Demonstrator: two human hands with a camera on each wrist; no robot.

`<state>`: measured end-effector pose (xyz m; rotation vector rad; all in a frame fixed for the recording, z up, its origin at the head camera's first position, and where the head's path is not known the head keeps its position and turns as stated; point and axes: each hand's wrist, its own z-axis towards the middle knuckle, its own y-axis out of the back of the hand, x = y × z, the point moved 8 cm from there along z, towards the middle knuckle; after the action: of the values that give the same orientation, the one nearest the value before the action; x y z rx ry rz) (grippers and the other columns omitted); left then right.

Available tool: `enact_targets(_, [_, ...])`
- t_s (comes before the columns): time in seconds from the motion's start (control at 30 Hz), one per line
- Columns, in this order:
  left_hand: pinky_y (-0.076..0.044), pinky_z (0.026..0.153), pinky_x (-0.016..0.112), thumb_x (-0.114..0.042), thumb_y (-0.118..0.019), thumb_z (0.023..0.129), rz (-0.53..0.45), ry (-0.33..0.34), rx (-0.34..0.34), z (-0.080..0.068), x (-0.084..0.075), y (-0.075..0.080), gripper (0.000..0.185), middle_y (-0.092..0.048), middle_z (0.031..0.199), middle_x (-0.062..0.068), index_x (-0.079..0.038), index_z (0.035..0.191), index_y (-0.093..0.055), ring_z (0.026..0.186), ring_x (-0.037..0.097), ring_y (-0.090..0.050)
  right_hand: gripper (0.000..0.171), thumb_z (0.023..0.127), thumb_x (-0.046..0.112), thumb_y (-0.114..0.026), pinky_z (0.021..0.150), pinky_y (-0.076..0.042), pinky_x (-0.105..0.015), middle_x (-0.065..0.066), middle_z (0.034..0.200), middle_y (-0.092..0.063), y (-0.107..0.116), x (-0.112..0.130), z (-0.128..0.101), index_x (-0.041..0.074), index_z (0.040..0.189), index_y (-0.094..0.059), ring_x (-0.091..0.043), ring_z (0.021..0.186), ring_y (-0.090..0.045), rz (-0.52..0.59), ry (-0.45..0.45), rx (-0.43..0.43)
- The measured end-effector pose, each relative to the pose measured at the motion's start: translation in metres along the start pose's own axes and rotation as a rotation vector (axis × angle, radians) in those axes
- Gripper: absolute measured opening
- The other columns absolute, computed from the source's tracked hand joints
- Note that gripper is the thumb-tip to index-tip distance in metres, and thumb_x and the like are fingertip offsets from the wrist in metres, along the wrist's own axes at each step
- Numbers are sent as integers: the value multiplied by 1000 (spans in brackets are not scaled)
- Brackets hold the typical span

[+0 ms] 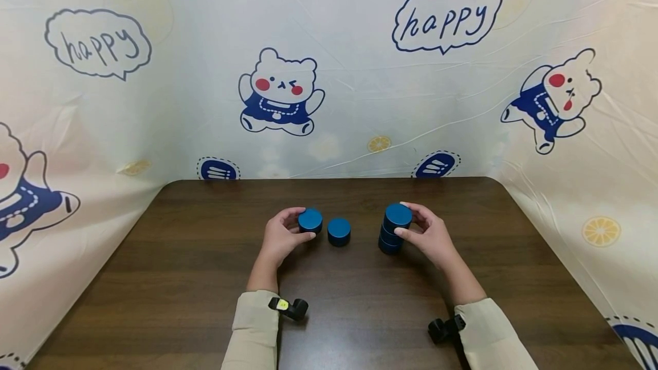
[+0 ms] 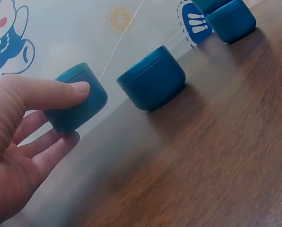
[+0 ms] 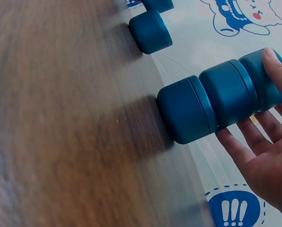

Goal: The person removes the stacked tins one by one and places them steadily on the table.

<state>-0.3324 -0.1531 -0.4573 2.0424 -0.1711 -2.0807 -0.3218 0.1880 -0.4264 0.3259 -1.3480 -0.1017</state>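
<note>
Two blue tins are gripped on the table (image 1: 205,278): the single tin (image 1: 311,220) by left hand (image 1: 280,238) fingers, the stack's top tin (image 1: 398,216) by the right hand (image 1: 429,236).

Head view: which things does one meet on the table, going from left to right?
Left hand → blue tin in its fingers → loose tin → stack of tins → right hand.

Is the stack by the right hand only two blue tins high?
No, the right wrist view shows the stack as three blue tins, with the right hand around the top one.
</note>
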Motion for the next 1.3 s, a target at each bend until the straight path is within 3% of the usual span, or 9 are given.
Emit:
enact_targets(0.1, [-48, 98, 42, -1, -85, 72, 17, 2, -5, 0, 3, 1, 59, -58, 129, 11, -13, 124, -62, 119, 29, -55, 59, 86, 19, -76, 110, -32, -56, -16, 137, -53, 0, 1, 0, 9, 138, -51, -33, 126, -49, 11, -9, 3])
enact_targets(0.33, [-49, 97, 43, 1, -85, 71, 77, 17, 3, -1, 9, 5, 60, -58, 128, 12, -12, 125, -62, 118, 29, -56, 57, 88, 10, -73, 109, -30, -59, -24, 138, -50, -3, 31, -10, 1, 138, -48, -40, 127, -46, -3, -35, 17])
enact_targets(0.77, [-49, 97, 45, 1, -87, 68, 187, 1, 47, -1, 10, 5, 61, -61, 127, 13, -9, 123, -62, 112, 30, -60, 58, 87, 11, -74, 109, -30, -58, -23, 139, -50, -3, 29, -10, 3, 139, -49, -39, 128, -46, 13, -44, 12])
enact_targets(1.3, [-48, 99, 46, 1, -86, 70, 190, -7, 71, -2, 10, 5, 64, -59, 128, 12, -8, 128, -59, 113, 30, -58, 62, 88, 14, -75, 108, -33, -59, -23, 141, -47, -4, 28, -9, 5, 142, -46, -40, 129, -44, -5, -68, 32])
